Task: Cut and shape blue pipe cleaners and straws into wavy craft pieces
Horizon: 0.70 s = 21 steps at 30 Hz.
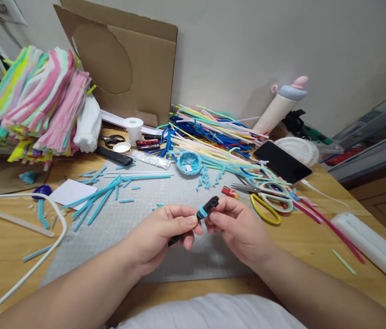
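Observation:
My left hand (168, 228) is closed round a slim black pen-like stick (212, 204), which tilts up to the right. A short light-blue pipe cleaner (202, 212) is coiled round the stick just beyond my left thumb. My right hand (240, 226) pinches at the right side of that coil, its thumb and forefinger close to the stick's upper end. The fingertips hide the free end of the pipe cleaner. Beyond my hands lies a round light-blue fuzzy piece (189, 163) with curly strands (204, 177) beside it.
Cut blue pipe cleaners (100, 196) lie on the grey cutting mat (86, 246). White-handled scissors (271, 194), yellow-handled scissors (264, 212) and a red lighter (230, 192) sit right of centre. Behind are a phone (282, 161), coloured pipe cleaners (209, 137) and a white cable (64, 224) at left.

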### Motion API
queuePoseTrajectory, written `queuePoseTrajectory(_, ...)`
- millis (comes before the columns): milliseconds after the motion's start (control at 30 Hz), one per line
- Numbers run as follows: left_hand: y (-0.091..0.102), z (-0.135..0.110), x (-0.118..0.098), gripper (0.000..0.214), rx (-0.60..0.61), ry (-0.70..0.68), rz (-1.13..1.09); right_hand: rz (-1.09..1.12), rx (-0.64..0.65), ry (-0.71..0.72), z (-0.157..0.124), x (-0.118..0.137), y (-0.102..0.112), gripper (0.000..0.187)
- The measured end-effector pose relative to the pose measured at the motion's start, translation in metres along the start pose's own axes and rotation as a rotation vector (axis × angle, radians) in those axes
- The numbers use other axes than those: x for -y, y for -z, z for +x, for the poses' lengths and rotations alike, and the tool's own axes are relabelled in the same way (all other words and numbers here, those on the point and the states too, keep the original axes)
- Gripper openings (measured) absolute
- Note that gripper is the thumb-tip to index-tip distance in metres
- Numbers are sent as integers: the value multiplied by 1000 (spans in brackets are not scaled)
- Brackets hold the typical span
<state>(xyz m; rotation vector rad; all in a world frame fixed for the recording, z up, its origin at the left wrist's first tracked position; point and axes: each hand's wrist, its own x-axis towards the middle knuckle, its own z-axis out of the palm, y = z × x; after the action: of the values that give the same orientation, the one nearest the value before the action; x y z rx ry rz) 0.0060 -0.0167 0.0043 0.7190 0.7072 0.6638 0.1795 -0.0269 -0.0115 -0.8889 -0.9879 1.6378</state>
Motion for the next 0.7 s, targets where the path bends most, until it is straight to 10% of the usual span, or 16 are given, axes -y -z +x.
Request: queuePoseTrajectory(700, 6, 0, 8, 14, 187, 227, -171, -140, 176, 232, 6, -8, 6, 16)
